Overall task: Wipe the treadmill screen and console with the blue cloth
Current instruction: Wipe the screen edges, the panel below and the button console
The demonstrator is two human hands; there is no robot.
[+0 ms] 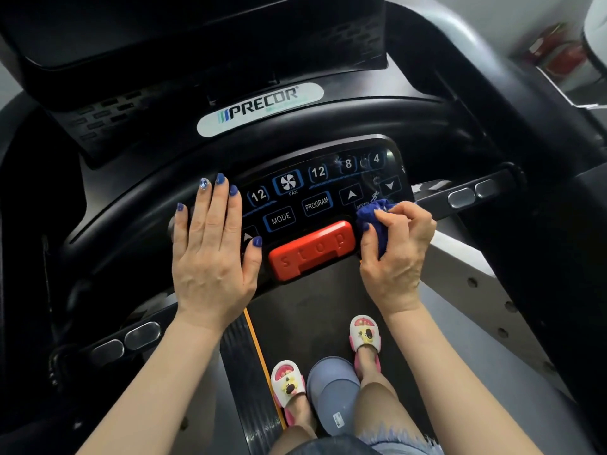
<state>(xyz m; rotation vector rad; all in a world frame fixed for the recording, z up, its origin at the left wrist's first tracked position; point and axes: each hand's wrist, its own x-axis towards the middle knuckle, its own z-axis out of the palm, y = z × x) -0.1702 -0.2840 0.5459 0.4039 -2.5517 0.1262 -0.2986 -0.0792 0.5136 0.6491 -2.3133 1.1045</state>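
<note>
— Left hand [210, 254]?
— Lies flat, palm down, fingers straight and a little spread, thumb out to the side, forearm reaching in from below.
— Right hand [397, 247]?
— Curled into a grip, fingers bent inward, thumb pressed against them, wrist slightly bent, forearm coming up from the lower right.

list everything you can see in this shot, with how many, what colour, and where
blue cloth: one, blue, bunched at the keypad's right edge
keypad: one, black with blue-outlined keys, console centre
stop button: one, red, below the keys
screen: one, black, top
Precor badge: one, white, below the screen
grip sensors: two pairs, silver, on the side handles
belt: one, dark, underfoot
slippers: two, white and pink, on the belt
left hand: flat on the keypad's left side
right hand: grips the cloth
</note>
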